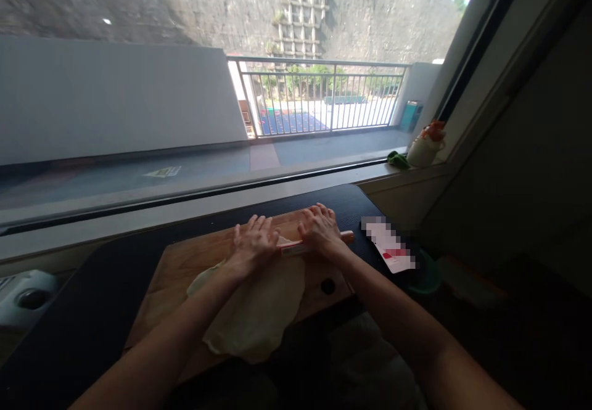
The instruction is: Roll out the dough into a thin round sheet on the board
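A wide, thin sheet of pale dough [263, 311] lies on a wooden cutting board [169, 280], its near edge hanging over the board's front side. Across the dough's far part runs a rolling pin [291, 250], showing between my hands and at its right end. My left hand [252, 243] presses on the pin's left part, fingers curled over it. Farther right, my right hand [320, 230] is closed over the pin near that end. Both palms hide most of the pin.
The board rests on a dark table [83, 299]. A pink-and-white packet [386, 243], partly blurred out, lies at the right edge, near a green rim [428, 277]. A white jug [423, 151] and green cloth-like item [398, 160] stand on the windowsill. A white appliance [30, 299] is left.
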{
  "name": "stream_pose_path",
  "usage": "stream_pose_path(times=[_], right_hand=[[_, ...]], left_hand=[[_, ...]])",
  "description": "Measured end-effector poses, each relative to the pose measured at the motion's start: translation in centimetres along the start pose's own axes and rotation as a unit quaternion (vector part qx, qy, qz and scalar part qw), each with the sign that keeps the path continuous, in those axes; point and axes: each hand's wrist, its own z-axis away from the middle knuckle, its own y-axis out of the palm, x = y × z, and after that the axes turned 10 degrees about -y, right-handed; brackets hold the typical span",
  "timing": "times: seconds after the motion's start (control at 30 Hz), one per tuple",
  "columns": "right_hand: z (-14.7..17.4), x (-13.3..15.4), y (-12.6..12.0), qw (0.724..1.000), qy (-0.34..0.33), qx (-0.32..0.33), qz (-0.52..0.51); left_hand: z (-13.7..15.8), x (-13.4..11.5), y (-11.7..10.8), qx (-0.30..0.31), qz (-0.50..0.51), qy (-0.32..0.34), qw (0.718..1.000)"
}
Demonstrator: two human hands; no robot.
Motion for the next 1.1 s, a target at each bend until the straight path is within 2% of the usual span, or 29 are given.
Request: stream_pose_path(times=[0.1,0.2,0.27,0.33,0.5,0.57,0.63,0.73,0.8,0.97,1.03,1.1], right_hand=[[-0.3,-0.2,0.0,1.000,0.015,0.004,-0.007],[2.9,0.5,0.0,1.000,-0.025,-0.015,-0.001],[4.2,0.8,0.1,0.998,-0.053,-0.020,0.003],[3.4,0.5,0.2,0.998,-0.054,-0.011,0.004],[-2.0,-1.0,0.4,0.999,0.005,0.044,-0.012],[-1.3,-0.7,0.3,0.999,-0.001,0.033,-0.012],[1.0,0.0,0.1,0.999,-0.034,0.007,-0.009],[3.7,0.4,0.0,0.997,-0.082,-0.009,-0.003],[2.8,0.0,0.0,0.997,-0.078,-0.002,0.001],[-3.3,-1.2,0.6,1.000,-0.002,0.027,-0.003],[-3.0,-1.0,0.7,0.999,0.000,0.034,-0.001],[-1.0,-0.6,0.7,0.999,-0.032,0.037,0.006]], left_hand=[[-0.3,-0.2,0.0,0.021,-0.005,0.001,1.000],[2.3,0.3,0.3,0.000,-0.001,0.058,0.998],[3.3,0.5,0.5,-0.014,0.000,0.074,0.997],[2.5,0.4,0.5,-0.016,-0.006,0.063,0.998],[-2.2,-0.3,0.2,-0.002,-0.015,-0.018,1.000],[-1.5,-0.1,0.2,-0.020,-0.014,-0.008,1.000],[0.7,0.3,0.3,-0.040,-0.014,0.036,0.998],[3.2,0.5,0.0,-0.039,-0.005,0.096,0.995],[2.5,0.3,-0.3,-0.040,0.001,0.092,0.995],[-2.9,-0.2,-0.4,-0.027,0.004,-0.020,0.999],[-2.6,0.1,-0.1,-0.028,0.007,-0.020,0.999],[-0.7,0.4,0.2,-0.029,0.013,0.015,0.999]])
